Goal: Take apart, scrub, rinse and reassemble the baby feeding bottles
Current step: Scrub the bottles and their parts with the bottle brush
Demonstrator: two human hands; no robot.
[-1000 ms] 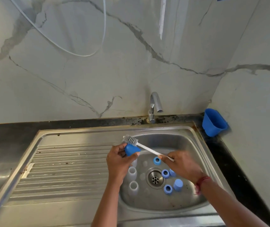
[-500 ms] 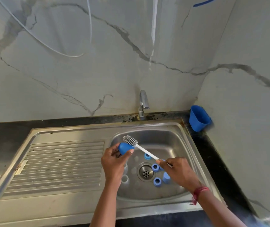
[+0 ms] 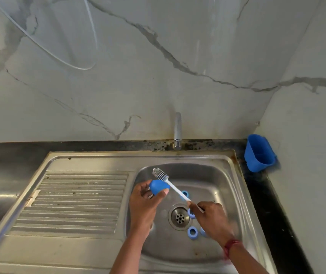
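Note:
My left hand (image 3: 145,202) grips a blue bottle cap (image 3: 159,186) over the left side of the sink basin (image 3: 213,175). My right hand (image 3: 210,218) pinches the white handle of a bottle brush (image 3: 171,184), whose grey bristle head sits just above and behind the cap. Blue screw rings lie around the drain (image 3: 180,216): one behind it (image 3: 185,193), one under my right hand (image 3: 190,213), one in front (image 3: 192,231). My left arm hides the clear bottles on the basin's left side.
A chrome tap (image 3: 177,133) stands behind the basin. The ribbed draining board (image 3: 75,200) stretches to the left. A blue plastic cup (image 3: 259,153) sits in the back right corner on the dark counter (image 3: 272,214). A white hose (image 3: 59,58) loops across the marble wall.
The camera has shifted, so the sink sits more to the right in view. Both hands hold the cap and brush as before, with the bristles still near the cap's top.

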